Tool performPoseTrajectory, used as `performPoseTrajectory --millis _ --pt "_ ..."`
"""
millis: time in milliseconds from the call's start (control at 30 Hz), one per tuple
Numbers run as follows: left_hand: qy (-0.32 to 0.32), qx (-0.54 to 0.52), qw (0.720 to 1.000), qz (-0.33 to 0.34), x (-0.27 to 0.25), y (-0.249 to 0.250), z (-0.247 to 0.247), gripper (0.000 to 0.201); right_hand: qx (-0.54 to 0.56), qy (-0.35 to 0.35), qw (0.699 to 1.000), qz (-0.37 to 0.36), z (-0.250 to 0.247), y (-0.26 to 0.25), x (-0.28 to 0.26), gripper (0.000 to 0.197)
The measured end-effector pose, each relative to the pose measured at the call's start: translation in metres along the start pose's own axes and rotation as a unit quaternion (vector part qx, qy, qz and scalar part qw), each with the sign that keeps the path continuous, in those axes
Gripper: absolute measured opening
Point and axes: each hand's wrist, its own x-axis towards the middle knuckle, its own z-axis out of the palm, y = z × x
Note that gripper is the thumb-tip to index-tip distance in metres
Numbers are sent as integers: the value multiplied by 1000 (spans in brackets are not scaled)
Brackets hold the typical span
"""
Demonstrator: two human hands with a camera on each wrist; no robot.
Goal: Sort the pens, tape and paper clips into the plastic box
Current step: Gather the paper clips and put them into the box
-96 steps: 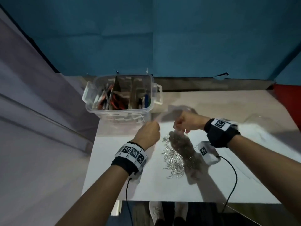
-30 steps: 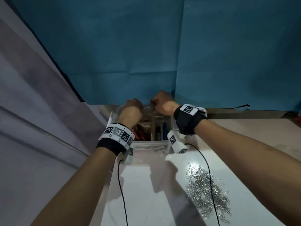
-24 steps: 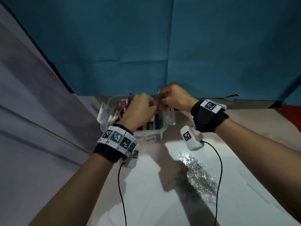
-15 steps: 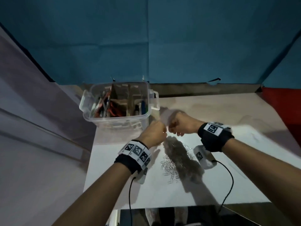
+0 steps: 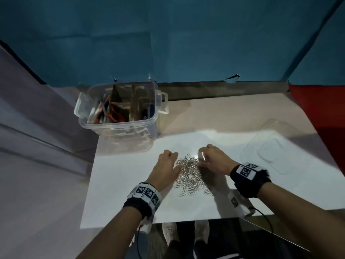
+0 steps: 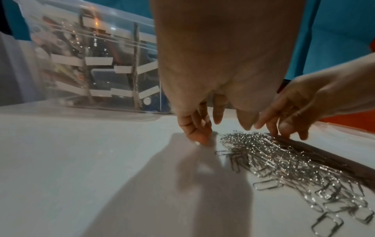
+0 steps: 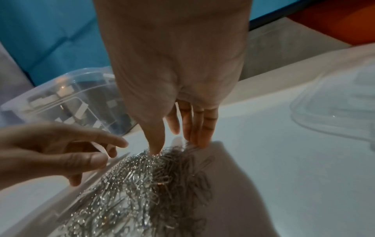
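A loose heap of silver paper clips (image 5: 188,171) lies on the white sheet, close to me. My left hand (image 5: 175,159) is at the heap's left edge with fingers relaxed and apart, fingertips (image 6: 199,136) on the sheet, holding nothing. On the heap's far right side my right hand (image 5: 201,156) points its straight fingers (image 7: 194,128) down into the clips (image 7: 142,176). The clear plastic box (image 5: 119,128) stands at the back left. Cardboard dividers split it, and pens (image 5: 101,111) lie in its left part.
A clear plastic lid (image 5: 270,148) lies on the table to the right of my right hand. A blue backdrop closes the far side. The white sheet's front edge (image 5: 168,221) is just under my wrists, with shoes and floor below.
Both hands came back from over the box. Half a second ago they were curled together above the heap; now they are lowered and spread at its two sides.
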Motion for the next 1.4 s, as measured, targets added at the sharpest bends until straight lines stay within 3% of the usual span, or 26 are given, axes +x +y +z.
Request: performPoseTrajectory --millis 67,133,300,400,500,700,933,1100,1233,1333,1400 --pt "-25 7 1000 -14 0 5 1 44 11 -20 1000 5 3 -3 -1 31" --pt "-29 23 999 -28 3 15 8 46 11 -18 1000 -11 11 -13 0 34" --pt "27 -14 998 -46 19 32 10 21 47 37 998 -13 11 -29 11 9" --pt "33 -20 997 -74 30 25 -4 8 79 46 996 5 0 -24 17 10" --pt "44 -35 995 -82 37 19 -22 7 131 67 989 6 -23 -23 17 10" --pt "68 -99 992 -29 33 36 -83 7 270 97 958 23 -67 -30 30 6" --pt "171 -129 977 6 27 48 -203 11 322 115 938 -50 -146 -110 54 8" --pt "257 -72 962 -57 52 -1 -282 11 307 122 942 -57 -175 -182 100 13" --pt "212 -11 967 -140 79 -40 -305 17 352 127 926 -60 -181 -232 147 17" --pt "217 16 960 -178 88 -61 -302 19 249 154 956 -28 -175 -257 184 15" --pt "201 35 960 -193 87 -66 -299 23 182 134 974 -17 -167 -261 197 18"
